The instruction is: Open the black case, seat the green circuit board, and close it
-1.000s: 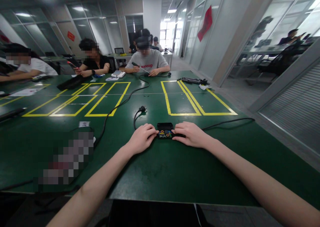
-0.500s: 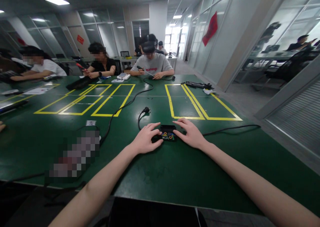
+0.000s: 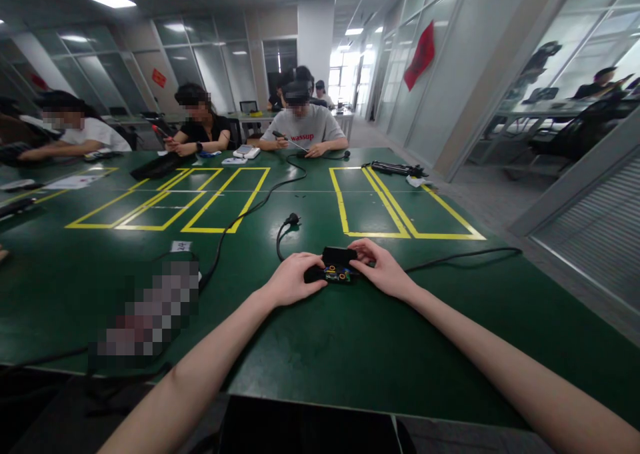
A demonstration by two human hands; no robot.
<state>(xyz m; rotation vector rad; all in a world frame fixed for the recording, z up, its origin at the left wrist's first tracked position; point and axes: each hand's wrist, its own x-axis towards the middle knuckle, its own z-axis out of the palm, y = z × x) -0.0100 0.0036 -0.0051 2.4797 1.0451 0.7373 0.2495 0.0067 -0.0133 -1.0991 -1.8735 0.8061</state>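
Observation:
In front of me on the green table (image 3: 320,354) lies an opened black case with a circuit board (image 3: 336,274) inside. Orange ring-shaped parts show on the board. My left hand (image 3: 290,282) is closed around the left side of the case, thumb at the near edge and fingers at the far side. A black cover (image 3: 340,255) stands tilted up behind the board. My right hand (image 3: 383,269) grips the cover's right end between thumb and fingers. The fingertips behind the cover are partly hidden.
A black cable with a plug (image 3: 293,220) lies beyond my left hand, another cable (image 3: 465,257) to the right. A blurred-out object (image 3: 153,311) sits at left. Yellow tape outlines (image 3: 377,235) mark the table. Several people sit across, one (image 3: 303,124) holding a screwdriver-like tool.
The cover has tilted up behind the board. My right fingers have closed on its right end, and my left fingers have drawn in around the case.

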